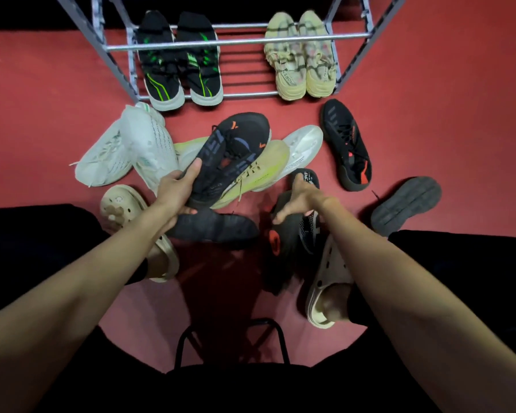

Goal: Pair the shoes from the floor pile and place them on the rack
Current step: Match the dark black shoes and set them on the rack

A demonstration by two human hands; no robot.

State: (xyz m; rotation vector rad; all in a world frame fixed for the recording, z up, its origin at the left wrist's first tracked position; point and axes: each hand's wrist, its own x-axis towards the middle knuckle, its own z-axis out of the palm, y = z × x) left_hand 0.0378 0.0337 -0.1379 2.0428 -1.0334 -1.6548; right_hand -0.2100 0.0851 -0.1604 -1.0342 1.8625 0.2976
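My left hand (176, 192) grips a black sneaker with orange marks (230, 153) by its toe end, lifted over the floor pile. My right hand (298, 201) grips another black sneaker with an orange patch (286, 234), lower and to the right. Under them lie a yellow-green sneaker (262, 171), a dark shoe sole-up (218, 228), a white sole-up shoe (304, 144) and two white sneakers (131, 150). The metal rack (245, 95) carries a black-and-green pair (182, 61) and a beige pair (301, 55).
A black sneaker with red accents (346, 144) lies right of the pile, and a grey shoe sole-up (405, 204) further right. My feet wear beige clogs (328, 281). A black stool frame (233, 344) stands below me on the red floor.
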